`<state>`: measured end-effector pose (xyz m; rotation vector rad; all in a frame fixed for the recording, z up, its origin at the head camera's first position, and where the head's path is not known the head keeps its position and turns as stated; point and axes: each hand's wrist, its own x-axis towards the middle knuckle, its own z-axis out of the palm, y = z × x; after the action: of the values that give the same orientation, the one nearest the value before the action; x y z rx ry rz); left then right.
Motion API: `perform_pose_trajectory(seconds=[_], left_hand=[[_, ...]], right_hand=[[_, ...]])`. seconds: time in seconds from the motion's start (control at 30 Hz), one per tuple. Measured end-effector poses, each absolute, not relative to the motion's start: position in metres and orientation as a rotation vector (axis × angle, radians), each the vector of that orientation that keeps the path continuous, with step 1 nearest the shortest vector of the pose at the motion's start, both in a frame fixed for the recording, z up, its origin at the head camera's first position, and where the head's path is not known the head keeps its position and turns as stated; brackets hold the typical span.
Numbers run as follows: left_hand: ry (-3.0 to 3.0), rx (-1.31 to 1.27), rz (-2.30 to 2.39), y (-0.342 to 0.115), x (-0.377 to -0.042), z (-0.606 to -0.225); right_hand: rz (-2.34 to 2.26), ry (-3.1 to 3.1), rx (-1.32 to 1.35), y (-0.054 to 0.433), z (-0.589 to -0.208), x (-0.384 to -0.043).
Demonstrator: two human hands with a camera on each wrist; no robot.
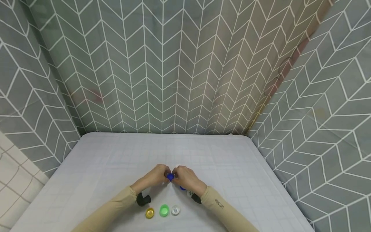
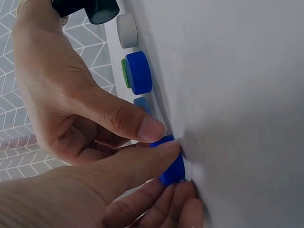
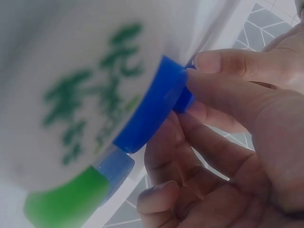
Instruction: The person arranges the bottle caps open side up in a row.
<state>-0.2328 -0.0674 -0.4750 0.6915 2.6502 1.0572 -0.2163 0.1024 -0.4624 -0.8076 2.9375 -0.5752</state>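
Observation:
Both hands meet over the white table at a small blue bottle cap (image 1: 170, 176). My left hand (image 1: 157, 175) pinches its left side between thumb and fingers. From the other side, my right hand (image 1: 187, 178) has its thumb and fingertips on the same cap. The left wrist view shows this blue cap (image 2: 175, 170) between the two thumbs and the curled fingers, partly covered. A second blue cap (image 3: 153, 107) stands close by my right hand in the right wrist view. Beside it are a pale blue cap (image 3: 115, 167) and a white cap with green writing (image 3: 90, 95).
Nearer my body lie a gold cap (image 1: 149, 213), a green cap (image 1: 164, 210) and a white cap (image 1: 175, 210) in a row between the forearms. Black wrist cameras sit on both wrists. Patterned grey curtains (image 1: 162, 64) enclose the table (image 1: 116, 151) at the back and sides.

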Motion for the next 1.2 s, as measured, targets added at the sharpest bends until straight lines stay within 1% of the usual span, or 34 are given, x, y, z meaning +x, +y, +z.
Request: perform_pose_trajectory(seconds=[0.3, 0.57, 1.2], left_hand=[[2.641, 0.719, 1.085, -0.068, -0.233, -0.475], [2.609, 0.715, 1.11, -0.065, -0.231, -0.472], [2.567, 0.851, 1.187, -0.06, -0.223, -0.457]], right_hand=[[-0.566, 2.975, -0.849, 0.107, -0.461, -0.217], [-0.621, 2.937, -0.813, 0.112, -0.456, -0.211], [-0.711, 2.931, -0.853, 0.128, -0.439, -0.2]])
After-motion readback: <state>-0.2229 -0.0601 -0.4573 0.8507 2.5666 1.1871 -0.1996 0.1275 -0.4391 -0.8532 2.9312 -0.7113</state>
